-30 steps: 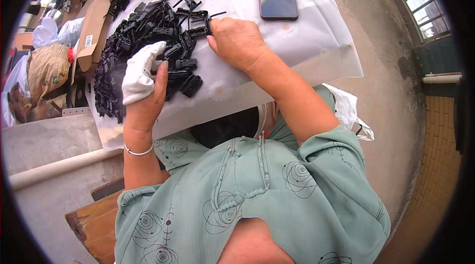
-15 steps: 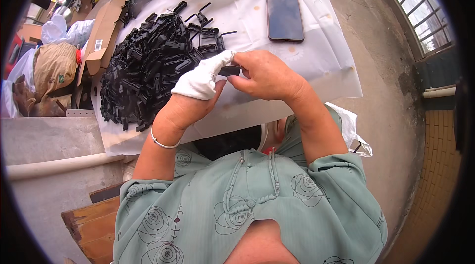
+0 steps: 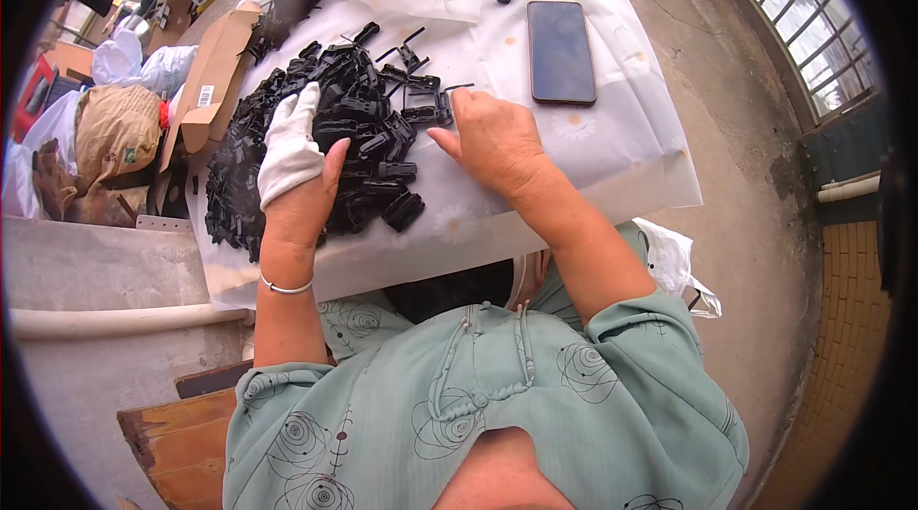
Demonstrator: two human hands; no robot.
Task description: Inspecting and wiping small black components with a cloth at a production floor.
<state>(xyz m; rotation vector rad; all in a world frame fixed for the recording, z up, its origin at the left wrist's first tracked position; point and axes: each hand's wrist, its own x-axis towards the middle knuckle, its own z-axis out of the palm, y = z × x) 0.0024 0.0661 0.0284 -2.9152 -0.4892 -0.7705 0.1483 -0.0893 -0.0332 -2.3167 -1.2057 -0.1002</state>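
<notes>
Pointing forward: gloved left hand (image 3: 293, 158)

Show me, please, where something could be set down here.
The white sheet shows bare between the heap of black parts and the phone, and between the phone and the sheet's right edge. It is crowded around the left hand and beside the cardboard box.

Left head-worn fisheye, near, downward over table (image 3: 636, 132)

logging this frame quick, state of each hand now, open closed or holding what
Left hand: open, over the pile of black parts.
Right hand: partly curled at the pile's edge; whether it grips a part cannot be told.
</notes>
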